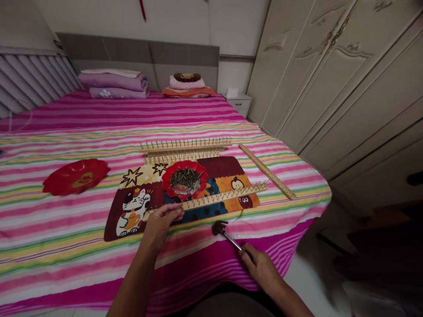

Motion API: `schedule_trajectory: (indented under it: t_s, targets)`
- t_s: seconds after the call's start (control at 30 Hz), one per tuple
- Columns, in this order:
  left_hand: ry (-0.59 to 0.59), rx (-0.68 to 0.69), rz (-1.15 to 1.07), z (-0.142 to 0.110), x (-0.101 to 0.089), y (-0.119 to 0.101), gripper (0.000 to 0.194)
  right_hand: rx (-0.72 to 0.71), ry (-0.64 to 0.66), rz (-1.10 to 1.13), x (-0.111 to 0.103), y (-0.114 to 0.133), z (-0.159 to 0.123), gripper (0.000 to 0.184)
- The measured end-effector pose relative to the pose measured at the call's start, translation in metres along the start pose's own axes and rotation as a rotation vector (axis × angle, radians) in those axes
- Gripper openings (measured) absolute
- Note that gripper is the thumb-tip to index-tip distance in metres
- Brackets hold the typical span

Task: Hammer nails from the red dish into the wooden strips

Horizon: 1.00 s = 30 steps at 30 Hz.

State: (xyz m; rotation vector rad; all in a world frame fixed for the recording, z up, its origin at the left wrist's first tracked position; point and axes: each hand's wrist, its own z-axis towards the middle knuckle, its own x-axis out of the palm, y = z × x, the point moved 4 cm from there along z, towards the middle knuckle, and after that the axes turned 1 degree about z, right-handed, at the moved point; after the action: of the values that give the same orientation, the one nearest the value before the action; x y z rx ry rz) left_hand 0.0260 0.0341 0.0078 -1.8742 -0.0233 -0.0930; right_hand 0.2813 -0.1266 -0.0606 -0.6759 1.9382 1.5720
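Wooden strip [206, 201]: pale, narrow, studded with a row of nails; positioned across the mat [221, 168], near the bed's [49, 237] front edge. Left hand [161, 222]: fingers gripping the strip toward its left end. Right hand [259, 264]: fingers closed around the hammer [232, 241]. Quantities: one hammer, one mat, two red dishes [74, 176], one separate strip [267, 171].

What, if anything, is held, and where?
The right hand holds the hammer by its handle. The left hand touches the front wooden strip near its left end; gripping or just steadying it, I can't tell.
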Motion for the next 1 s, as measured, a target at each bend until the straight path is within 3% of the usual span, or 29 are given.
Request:
schedule_trajectory:
  t_s: [0.53, 0.77, 1.0]
  targets:
    - [-0.239, 0.139, 0.093, -0.001, -0.009, 0.012, 0.031, 0.043, 0.009, -0.011, -0.002, 0.004, 0.000, 0.031]
    - [-0.281, 0.145, 0.252, -0.002, -0.004, 0.011, 0.028, 0.034, 0.002, -0.039, -0.001, 0.002, 0.000, 0.031]
    - [-0.240, 0.136, 0.359, 0.006, -0.002, 0.017, 0.025, 0.039, 0.019, -0.042, -0.002, 0.006, -0.001, 0.029]
